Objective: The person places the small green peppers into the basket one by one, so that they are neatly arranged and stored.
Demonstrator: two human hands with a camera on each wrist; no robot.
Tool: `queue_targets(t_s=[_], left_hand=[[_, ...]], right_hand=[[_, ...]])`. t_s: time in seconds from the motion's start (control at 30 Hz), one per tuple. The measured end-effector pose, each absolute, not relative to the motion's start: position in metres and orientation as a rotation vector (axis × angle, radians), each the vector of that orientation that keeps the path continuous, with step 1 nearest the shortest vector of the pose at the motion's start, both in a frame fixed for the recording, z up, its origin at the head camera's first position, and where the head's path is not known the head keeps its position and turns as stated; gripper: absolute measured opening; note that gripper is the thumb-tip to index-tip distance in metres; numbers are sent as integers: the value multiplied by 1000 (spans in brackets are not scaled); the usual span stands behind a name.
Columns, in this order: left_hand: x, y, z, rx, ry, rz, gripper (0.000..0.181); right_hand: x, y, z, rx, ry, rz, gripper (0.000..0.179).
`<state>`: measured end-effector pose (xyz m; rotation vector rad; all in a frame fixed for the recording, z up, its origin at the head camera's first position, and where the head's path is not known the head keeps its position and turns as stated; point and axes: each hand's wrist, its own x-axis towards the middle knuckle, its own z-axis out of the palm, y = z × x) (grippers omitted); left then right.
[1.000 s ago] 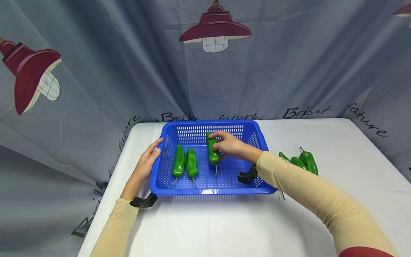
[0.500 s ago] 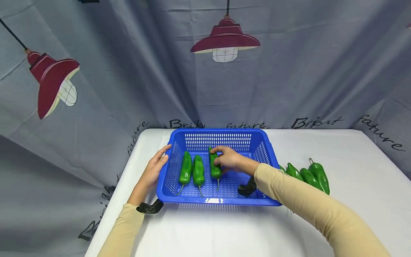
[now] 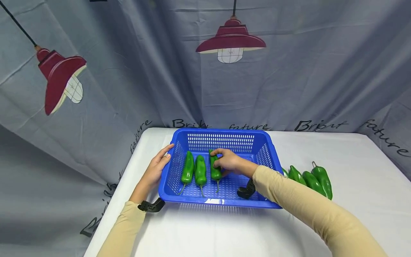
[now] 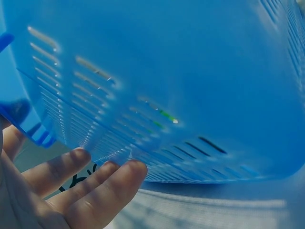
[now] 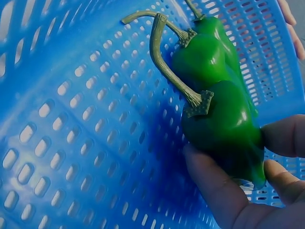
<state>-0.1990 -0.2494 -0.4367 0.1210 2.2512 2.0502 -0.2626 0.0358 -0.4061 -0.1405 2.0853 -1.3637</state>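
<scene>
In the head view a blue plastic basket [image 3: 192, 201] with slotted walls stands on the white table. My left hand [image 3: 155, 169] holds its left rim, and the left wrist view shows the fingers [image 4: 107, 193] against the outer wall. Inside the basket, my right hand [image 3: 228, 161] pinches a long green pepper [image 3: 216, 174] between thumb and fingers; its curved stem points toward me. The right wrist view has this pepper [image 5: 224, 124] low over the basket floor. To its left lie two more green peppers, one nearer [image 3: 200, 171] and one farther left [image 3: 188, 168].
Several green peppers [image 3: 322, 180] lie on the table right of the basket, partly hidden behind the right sleeve [image 3: 298, 196]. A grey curtain [image 3: 154, 71] with printed lamps hangs behind and left of the table [image 3: 350, 157].
My right hand has lowered the pepper to the basket floor beside the other two. The left hand stays on the rim. The whole head view has shifted slightly.
</scene>
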Motion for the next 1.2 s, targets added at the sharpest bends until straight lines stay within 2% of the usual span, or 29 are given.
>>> queue_targets(t_s=[0.37,0.63,0.73,1.03,1.2], left_hand=[[-207,-246,-448,116,2244,2084,50],[-153,-238,-476,-36,2127,2121,49],[-145,-235,-475,-20,2112,2120,50],[-183,-238,-449,63,2248,2080,49],[-192,-243,-444,40,2255,2085,48]], right_hand=[[-269,28,-416,-136,2132,-1376,52],[-209,29,-450,-106,2117,-1408,54],[-201,31,-451,-122,2116,-1404,58],[-236,25,-420,-164,2198,-1425,65],[-247,23,-413,-196,2186,-1418,65]])
